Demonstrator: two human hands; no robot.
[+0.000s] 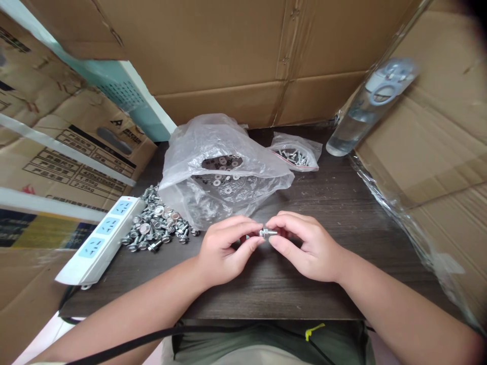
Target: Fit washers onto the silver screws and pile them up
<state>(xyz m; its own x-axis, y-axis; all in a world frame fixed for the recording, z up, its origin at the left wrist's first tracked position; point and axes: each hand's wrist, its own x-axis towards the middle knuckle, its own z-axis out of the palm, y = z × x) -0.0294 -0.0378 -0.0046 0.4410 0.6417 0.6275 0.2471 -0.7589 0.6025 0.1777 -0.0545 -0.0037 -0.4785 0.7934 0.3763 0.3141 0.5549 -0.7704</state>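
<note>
Between the thumb and index fingertips of my left hand (230,248) is a small silver bolt (269,232), held level over the table with its shank pointing right. The left fingertips partly cover its head end. My right hand (310,246) is curled round the shank end, with thumb and index finger parted; a gap shows between them and the bolt. Whether a finger behind touches it is hidden. Left of my hands lies a loose pile of silver flanged bolts (155,225). Beyond them, a cloudy plastic bag (213,137) lies open, with several flat washers (228,190) inside.
A small zip bag of screws (299,154) lies behind the large bag. At the back right stands a clear water bottle (348,124). A white power strip (101,238) borders the pile. Cardboard walls (228,50) enclose the dark wooden table (335,203). A black cable (152,335) crosses my lap.
</note>
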